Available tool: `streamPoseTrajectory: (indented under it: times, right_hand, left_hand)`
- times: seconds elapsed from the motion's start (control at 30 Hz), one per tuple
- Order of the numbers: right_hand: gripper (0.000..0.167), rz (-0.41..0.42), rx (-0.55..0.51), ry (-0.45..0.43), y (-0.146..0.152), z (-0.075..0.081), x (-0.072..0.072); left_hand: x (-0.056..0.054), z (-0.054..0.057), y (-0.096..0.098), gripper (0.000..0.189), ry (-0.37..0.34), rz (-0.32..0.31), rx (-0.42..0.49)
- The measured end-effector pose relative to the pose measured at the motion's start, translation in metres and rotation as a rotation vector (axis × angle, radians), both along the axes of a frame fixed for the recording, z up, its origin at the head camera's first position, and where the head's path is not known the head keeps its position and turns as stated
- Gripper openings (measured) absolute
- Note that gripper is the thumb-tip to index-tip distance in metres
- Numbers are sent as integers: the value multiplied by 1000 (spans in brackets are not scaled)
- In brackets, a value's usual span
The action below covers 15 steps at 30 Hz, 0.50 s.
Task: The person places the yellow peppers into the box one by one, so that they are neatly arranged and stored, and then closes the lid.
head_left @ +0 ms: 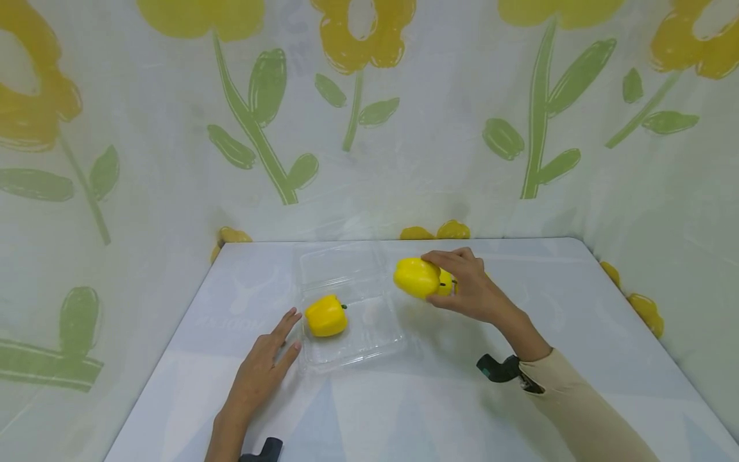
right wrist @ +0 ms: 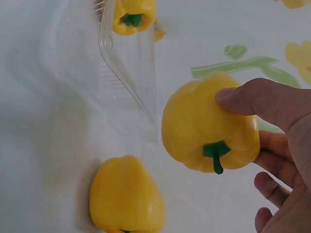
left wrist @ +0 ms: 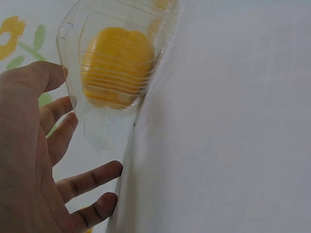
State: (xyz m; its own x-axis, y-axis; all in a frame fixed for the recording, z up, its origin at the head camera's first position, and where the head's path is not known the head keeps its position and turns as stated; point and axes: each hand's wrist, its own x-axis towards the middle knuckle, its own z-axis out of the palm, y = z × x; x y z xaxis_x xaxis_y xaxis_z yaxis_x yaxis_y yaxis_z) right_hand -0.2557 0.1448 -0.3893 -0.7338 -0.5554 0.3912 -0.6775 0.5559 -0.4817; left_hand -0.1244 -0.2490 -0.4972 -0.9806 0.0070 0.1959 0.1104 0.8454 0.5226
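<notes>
A yellow bell pepper [head_left: 326, 316] with a green stem lies in the left part of a clear plastic clamshell container [head_left: 378, 324], whose lid [head_left: 331, 262] is folded back. At the container's left rim, the thumb and fingertips of my left hand [head_left: 262, 369] touch the plastic with the fingers spread. My right hand [head_left: 470, 290] grips a second yellow bell pepper [right wrist: 192, 124] between thumb and fingers, right of the container and above the table. Below it in the right wrist view, another yellow bell pepper [right wrist: 125, 196] lies on the table, partly hidden by the right hand in the head view.
The white table [head_left: 439, 398] carries faint grey-blue prints. A pale cloth [head_left: 416, 154] with yellow flowers and green leaves hangs behind it and along both sides. A black strap mount [head_left: 499, 369] sits at the right wrist, and another [head_left: 268, 449] at the left.
</notes>
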Motion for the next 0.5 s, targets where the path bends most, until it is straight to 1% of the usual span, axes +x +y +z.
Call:
streamPoseTrajectory:
  times: [0.2,0.5]
  right_hand:
    - [68,7,13,-15,-9,-3,-2]
    - [68,59,17,-24,-24,-6,-5]
  left_hand:
    - [1,0,0,57,-15,-2,8]
    - [0,0,-2,57,-2,-6,12]
